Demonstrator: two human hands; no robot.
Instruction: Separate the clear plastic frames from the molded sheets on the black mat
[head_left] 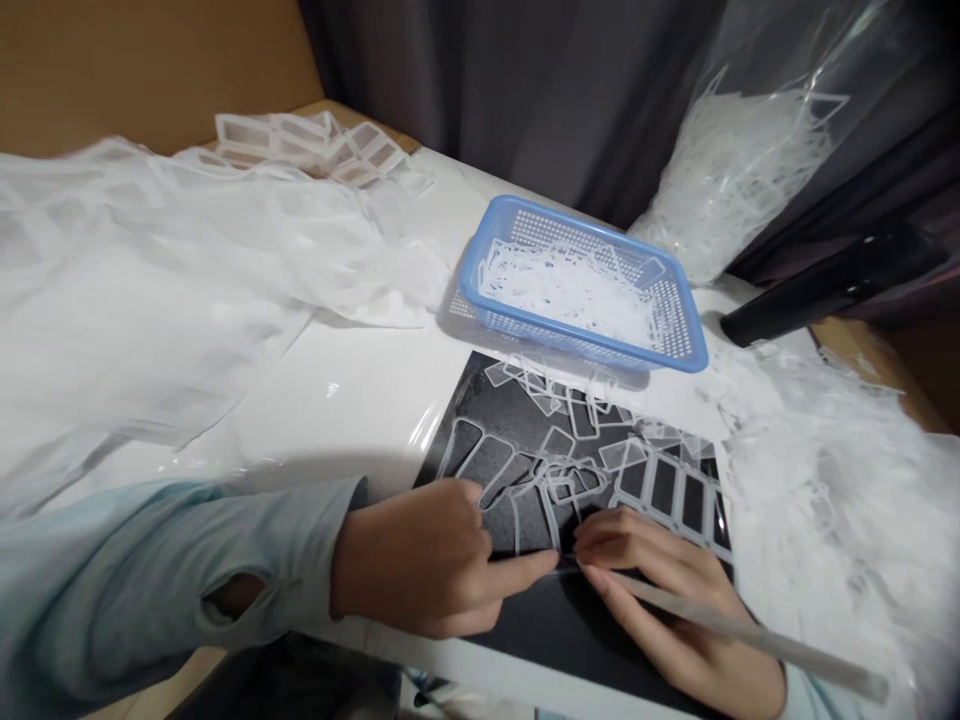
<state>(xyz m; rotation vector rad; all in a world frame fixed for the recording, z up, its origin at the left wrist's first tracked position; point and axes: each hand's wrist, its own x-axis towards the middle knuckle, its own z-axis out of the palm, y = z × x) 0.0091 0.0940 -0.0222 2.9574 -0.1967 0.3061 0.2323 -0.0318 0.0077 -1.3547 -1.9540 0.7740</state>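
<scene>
My left hand (pixel 442 560) is at the near edge of a black mat (pixel 525 630). Its index finger is stretched out against a whitish plastic sheet of joined rectangular frames (pixel 491 465); the other fingers curl in at the sheet's near side, their grip partly hidden. In my right hand (pixel 675 600) a long, thin, flat greyish tool (pixel 750 632) is pinched, its tip close to the left index fingertip. Loose thin frame-shaped pieces (pixel 570 480) lie in a small heap just beyond both fingertips. Another joined frame sheet (pixel 667 490) rests on the mat beyond my right hand.
A blue plastic basket (pixel 480 290) holding many thin white pieces stands behind the mat. White sheets (pixel 150 290) are piled at left. More translucent plastic (pixel 832 510) is heaped at right. At back right are a filled clear bag (pixel 742 170) and a black cylindrical object (pixel 825 285).
</scene>
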